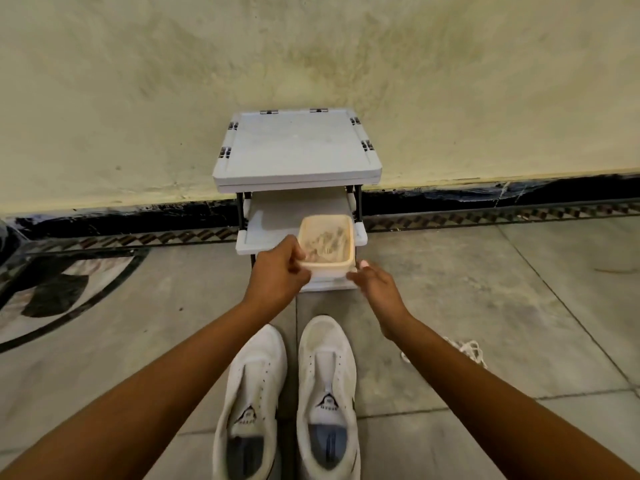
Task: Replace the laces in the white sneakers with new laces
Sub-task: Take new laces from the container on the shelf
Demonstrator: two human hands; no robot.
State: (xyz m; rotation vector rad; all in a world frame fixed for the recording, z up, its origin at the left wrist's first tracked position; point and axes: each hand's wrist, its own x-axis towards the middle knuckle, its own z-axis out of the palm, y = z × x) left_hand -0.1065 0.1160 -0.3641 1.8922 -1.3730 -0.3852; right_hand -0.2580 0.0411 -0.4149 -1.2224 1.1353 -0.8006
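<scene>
The small translucent plastic tub [329,270] looks light and thin-walled, and its pale tangle is probably the soft new laces, so it wants holding level by the rim. It is at the front right corner of the white plastic rack's middle shelf [270,223], with the left hand [280,275] clamped on its near left rim. The right hand [375,284], fingers loosely apart, hovers just beside the near right corner, contact unclear.

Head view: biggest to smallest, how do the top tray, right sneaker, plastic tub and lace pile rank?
1-2. top tray and right sneaker: similar; the sneaker is nearer the camera, so unranked.
3. plastic tub.
4. lace pile, partly hidden.
</scene>
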